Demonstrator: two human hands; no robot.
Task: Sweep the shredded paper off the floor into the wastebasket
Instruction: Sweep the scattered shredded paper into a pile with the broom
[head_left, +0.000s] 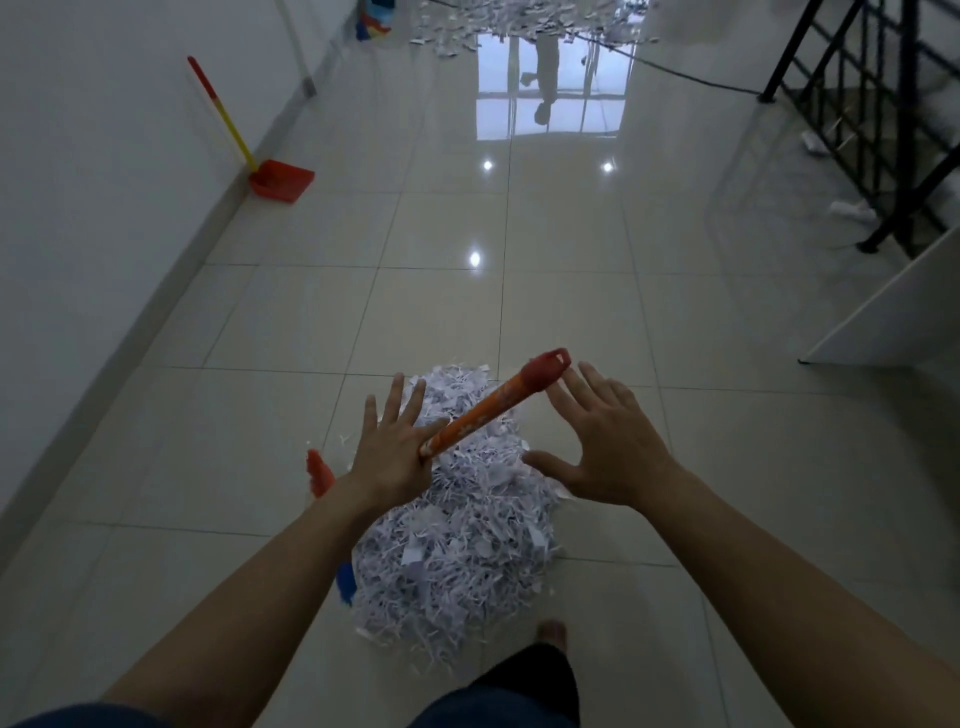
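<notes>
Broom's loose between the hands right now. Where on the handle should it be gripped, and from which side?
Grip the orange broom handle along its middle stretch, just below the red cap. It slants up to the right over the shredded paper pile. The right hand is open beside the cap, so it probably closes in best from the right. The left hand, also open, touches the lower end and can wrap there.

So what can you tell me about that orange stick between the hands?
The orange broom handle looks like printed plastic, ending in a red cap with a hanging hole. It slants up toward the right over the pile of white shredded paper. The left hand touches its lower part with straight fingers; the right hand is open beside the cap.
</notes>
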